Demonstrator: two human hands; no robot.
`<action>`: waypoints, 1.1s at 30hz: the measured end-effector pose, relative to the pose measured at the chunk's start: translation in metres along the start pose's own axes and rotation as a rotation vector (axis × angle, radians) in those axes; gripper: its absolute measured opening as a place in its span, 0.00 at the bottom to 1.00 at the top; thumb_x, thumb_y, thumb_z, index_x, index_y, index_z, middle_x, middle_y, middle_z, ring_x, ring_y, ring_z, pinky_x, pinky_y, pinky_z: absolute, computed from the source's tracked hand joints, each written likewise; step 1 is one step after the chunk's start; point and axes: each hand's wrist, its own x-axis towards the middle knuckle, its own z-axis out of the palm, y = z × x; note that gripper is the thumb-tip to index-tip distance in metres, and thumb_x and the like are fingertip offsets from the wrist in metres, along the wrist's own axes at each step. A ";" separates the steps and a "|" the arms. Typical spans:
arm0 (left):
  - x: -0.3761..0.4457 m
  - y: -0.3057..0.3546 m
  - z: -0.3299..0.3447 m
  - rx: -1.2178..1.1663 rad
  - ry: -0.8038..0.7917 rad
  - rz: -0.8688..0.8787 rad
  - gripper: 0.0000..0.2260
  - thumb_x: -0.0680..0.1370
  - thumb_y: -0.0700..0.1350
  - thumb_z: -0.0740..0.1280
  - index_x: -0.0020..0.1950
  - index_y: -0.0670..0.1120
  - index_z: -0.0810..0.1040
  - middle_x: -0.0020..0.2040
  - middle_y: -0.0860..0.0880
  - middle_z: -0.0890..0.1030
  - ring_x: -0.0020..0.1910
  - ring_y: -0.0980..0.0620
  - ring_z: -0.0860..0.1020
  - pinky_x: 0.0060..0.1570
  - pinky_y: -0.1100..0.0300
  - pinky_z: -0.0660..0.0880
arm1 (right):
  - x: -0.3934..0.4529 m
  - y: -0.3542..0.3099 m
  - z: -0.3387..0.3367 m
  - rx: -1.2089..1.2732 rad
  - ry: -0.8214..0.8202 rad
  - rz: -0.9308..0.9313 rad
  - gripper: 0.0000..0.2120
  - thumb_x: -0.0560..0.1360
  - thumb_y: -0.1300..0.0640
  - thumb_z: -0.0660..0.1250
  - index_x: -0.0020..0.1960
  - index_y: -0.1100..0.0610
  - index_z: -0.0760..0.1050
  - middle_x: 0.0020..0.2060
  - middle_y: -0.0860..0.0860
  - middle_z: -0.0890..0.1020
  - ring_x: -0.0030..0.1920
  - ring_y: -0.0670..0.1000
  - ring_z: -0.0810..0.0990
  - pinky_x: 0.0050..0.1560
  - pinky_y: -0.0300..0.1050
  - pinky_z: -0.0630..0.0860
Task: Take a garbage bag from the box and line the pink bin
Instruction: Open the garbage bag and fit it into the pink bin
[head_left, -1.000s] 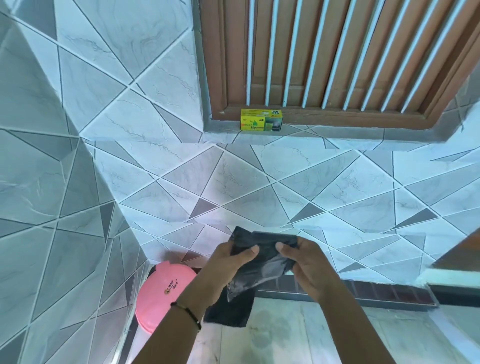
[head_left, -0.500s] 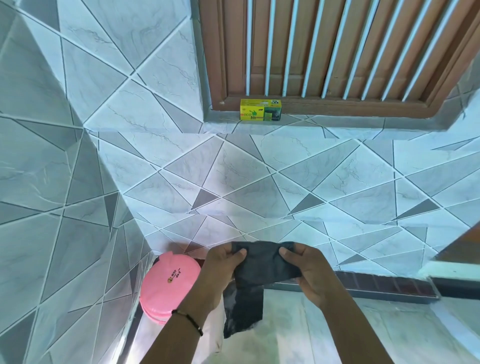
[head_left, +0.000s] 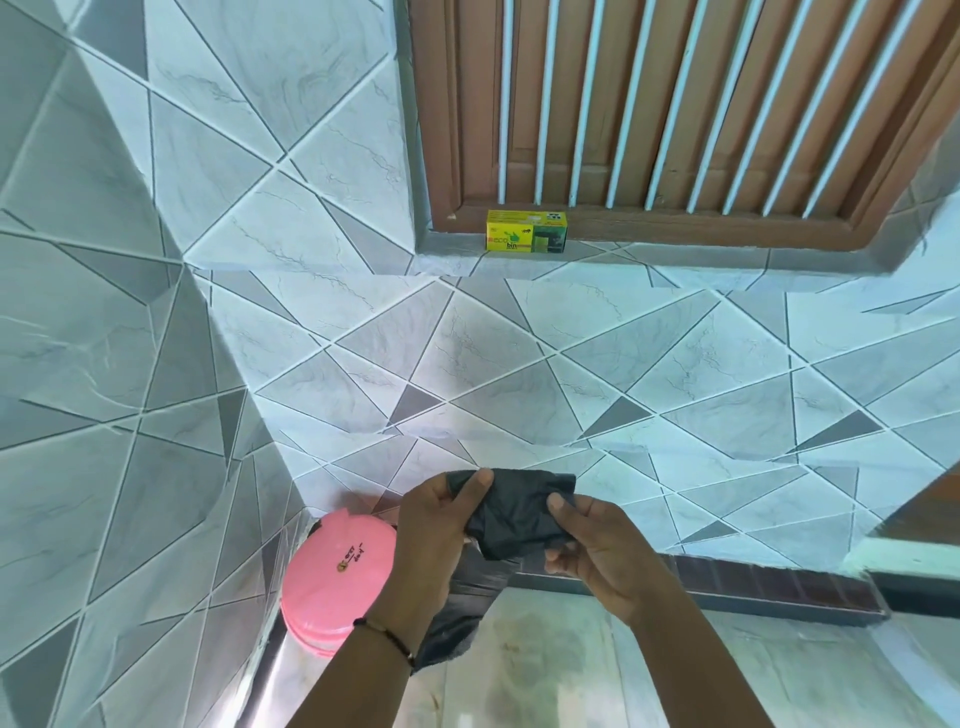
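A black garbage bag (head_left: 511, 512) is held in front of the tiled wall (head_left: 467, 364), low in the head view, bunched between two hands. Its upper part is gathered into a crumpled band stretched from one hand to the other, while a looser tail hangs down below the left wrist toward the floor (head_left: 571, 670). The left hand (head_left: 434, 525) grips the bag's left end, with the thumb laid over the top of the plastic and the remaining fingers curled behind it (those fingers are mostly hidden by the hand itself). The right hand (head_left: 592, 545) pinches the bag's right end, the thumb pressed onto the front of the plastic and the fingertips folded under it. A thin dark band (head_left: 387, 634) is worn on the left wrist.

Just left of the left forearm, the pink bin (head_left: 337, 577) is seen in the corner where the two tiled walls meet; its round pink lid is closed and carries a small mark of writing, too small to be read. The bag is held above and slightly right of the bin, apart from it.

Well above the hands, the yellow and green box (head_left: 524, 238) is set on the window ledge (head_left: 675, 260), against the bottom of a brown wooden frame (head_left: 441, 156) fitted with white vertical bars (head_left: 582, 104).
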 end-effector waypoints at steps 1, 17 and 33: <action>0.000 -0.001 -0.001 0.016 0.019 -0.015 0.09 0.72 0.49 0.71 0.43 0.43 0.83 0.38 0.45 0.85 0.37 0.48 0.81 0.38 0.57 0.78 | 0.000 0.000 0.003 -0.003 0.008 -0.004 0.10 0.74 0.56 0.65 0.39 0.62 0.77 0.25 0.54 0.75 0.26 0.49 0.74 0.30 0.43 0.77; -0.008 0.002 0.020 0.825 -0.236 0.471 0.06 0.72 0.48 0.70 0.47 0.50 0.80 0.46 0.55 0.82 0.39 0.56 0.81 0.42 0.63 0.78 | 0.014 0.003 0.001 -0.436 0.276 -0.204 0.22 0.74 0.50 0.67 0.37 0.71 0.75 0.24 0.59 0.76 0.24 0.52 0.72 0.29 0.42 0.71; 0.004 -0.006 0.016 0.442 -0.085 0.203 0.10 0.69 0.55 0.69 0.38 0.48 0.82 0.35 0.46 0.84 0.34 0.48 0.80 0.43 0.47 0.79 | 0.008 0.009 -0.013 -0.038 0.115 -0.165 0.06 0.74 0.62 0.67 0.46 0.65 0.79 0.27 0.54 0.77 0.29 0.52 0.75 0.31 0.42 0.77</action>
